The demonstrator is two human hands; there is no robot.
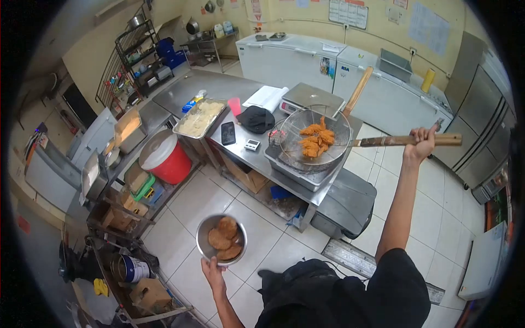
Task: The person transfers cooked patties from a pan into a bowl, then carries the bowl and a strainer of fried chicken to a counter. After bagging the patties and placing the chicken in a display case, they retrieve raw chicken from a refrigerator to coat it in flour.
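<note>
My left hand [214,277] grips the rim of a round metal bowl [200,246], which hangs low over the floor tiles. Several browned, breaded pieces [220,240] lie inside the bowl. Out to the right, my right hand [420,146] is wrapped around the long wooden handle of a wire skimmer [290,136]. Crisp orange-brown fried pieces [317,138] are heaped in its mesh. The skimmer overlaps a rectangular metal pan [306,176] at the table's end. A second wooden handle [359,90] slants up behind the skimmer.
On the steel table [221,156] are a phone [228,133], a small timer [252,145], a black cap [256,119], a scale [311,100] and a tray of pale food [200,117]. A red bucket [174,164] stands left; a lidded grey bin [344,202] sits below the table's end.
</note>
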